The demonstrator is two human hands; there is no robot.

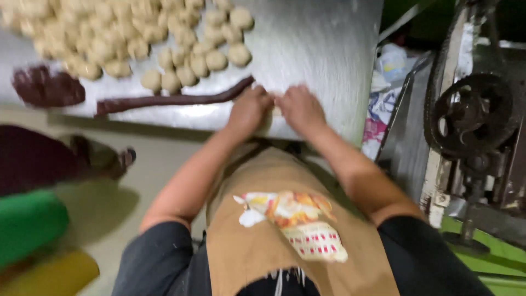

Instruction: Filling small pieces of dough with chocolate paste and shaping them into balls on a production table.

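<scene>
Steel table: dough balls, dark rope

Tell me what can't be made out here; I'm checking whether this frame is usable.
- Head view: what the left hand and right hand pinch is covered by their fingers.
- Dough balls: motion-blurred, cut off by the top edge.
- Dark dough rope: texture blurred.
- Metal table: far side out of frame.

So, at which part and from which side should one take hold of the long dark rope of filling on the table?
Probably at its right end, near the left hand, from above. The dark rope lies flat and thin along the metal table edge, with dough balls crowding its far side, so pinching it across its width there looks easiest.
</scene>
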